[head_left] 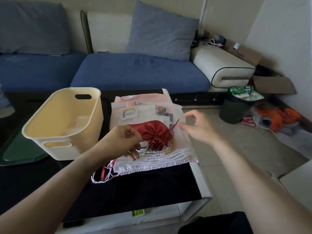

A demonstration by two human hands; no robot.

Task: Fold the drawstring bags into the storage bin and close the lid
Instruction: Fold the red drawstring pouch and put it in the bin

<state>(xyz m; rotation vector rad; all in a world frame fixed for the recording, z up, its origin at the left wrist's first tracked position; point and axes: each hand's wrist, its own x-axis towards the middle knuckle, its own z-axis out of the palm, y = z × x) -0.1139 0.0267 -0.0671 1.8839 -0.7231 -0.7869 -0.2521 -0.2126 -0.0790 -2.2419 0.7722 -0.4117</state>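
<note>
Cream plastic storage bin (64, 122) stands lidless on the black glossy worktop (152, 186), left of the bag pile. Rounded rectangular shape, slot handles cut in the near and far walls. Interior yellowish; something pale lies flat on its floor, cannot tell what it is. Dark green flat lid (18, 149) lies on the worktop, partly under the bin's left side.

Pile of drawstring bags (152, 125) lies just right of the bin, reaching the worktop's right edge. Mostly white and pale pink thin fabric, flat, overlapping; printed labels and a strawberry motif show on upper ones. Nearest bags have gathered, ruffled white tops; thin white and red cords (103, 174) trail off the front left corner.

Red satin bag (152, 132) sits on top of the pile, shiny, its mouth cinched into a rosette facing the person, gold twisted cord hanging from it.

Left hand (125, 141) rests at the red bag's left edge, fingers curled, thumb and fingers pinching at the fabric and gold cord. Right hand (195, 125) hovers over the pile's right edge, fingers loosely spread and slightly bent, holding nothing.

Dark bin (234, 110) on the tiled floor holds a green can (241, 90) and packaging.
</note>
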